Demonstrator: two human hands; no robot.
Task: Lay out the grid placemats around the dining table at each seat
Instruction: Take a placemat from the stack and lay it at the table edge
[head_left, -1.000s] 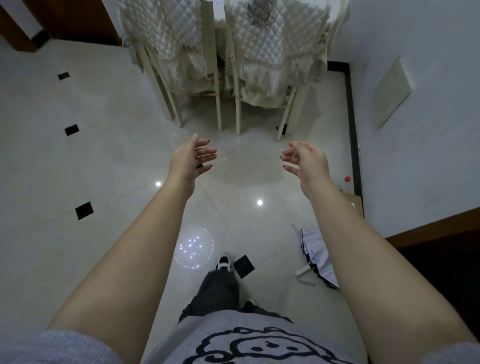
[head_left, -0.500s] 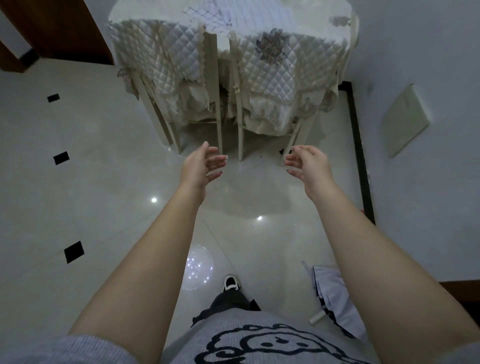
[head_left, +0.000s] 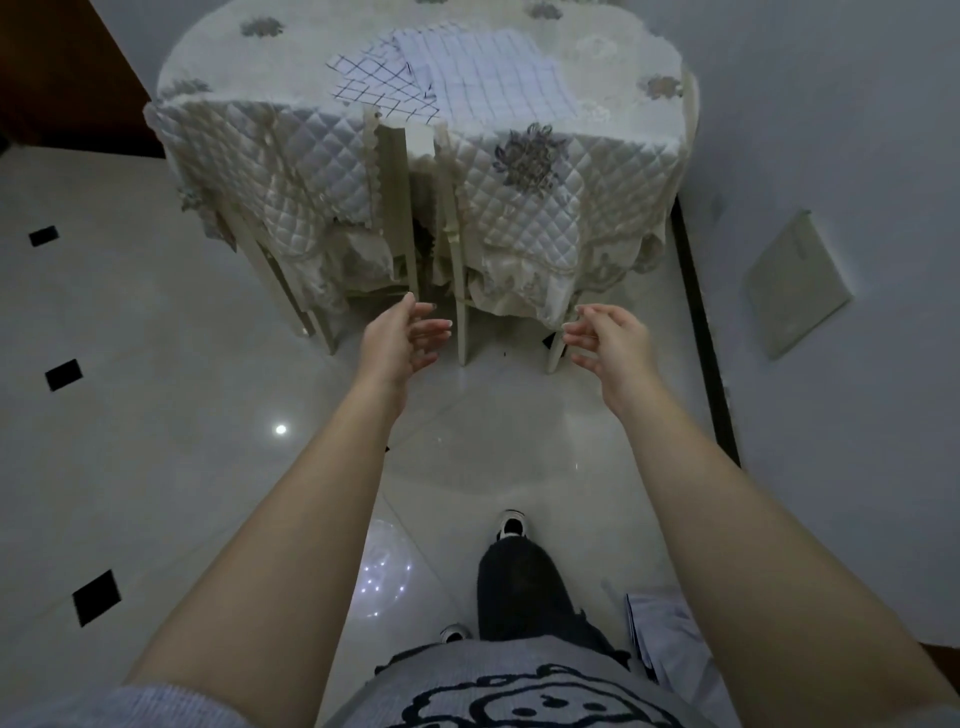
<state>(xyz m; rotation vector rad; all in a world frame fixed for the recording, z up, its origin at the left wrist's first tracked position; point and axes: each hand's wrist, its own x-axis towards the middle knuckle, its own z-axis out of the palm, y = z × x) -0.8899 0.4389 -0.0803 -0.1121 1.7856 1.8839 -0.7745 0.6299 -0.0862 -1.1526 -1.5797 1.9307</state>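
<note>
Placemats (head_left: 452, 78): piled in one overlapping heap on the table (head_left: 208, 88), upper middle of the frame, close to the near edge. Darker grid lines on the sheet at the left of the heap, paler lines on those to its right; exact count hard to tell. None spread out singly at a seat, as far as shown. Far side of the table cut off by the top of the frame, so unknown there. Two chairs (head_left: 322, 171) with quilted covers pushed in against the near edge, just below the heap, marking two seats with nothing laid in front of them.

Left hand (head_left: 400, 338) and right hand (head_left: 608, 343): both empty, fingers loose and slightly spread, palms turned toward each other, held out forward at mid frame. Apart from each other, touching nothing, seen against the chair legs and the floor (head_left: 156, 415), well short of the heap.

Judged from this: task barely begun, nothing laid out. Left to do: get to the table, take up the heap, peel off one mat at a time, set one flat at every seat. Likely snag: chair backs between body and heap, so a reach over or around them.
</note>
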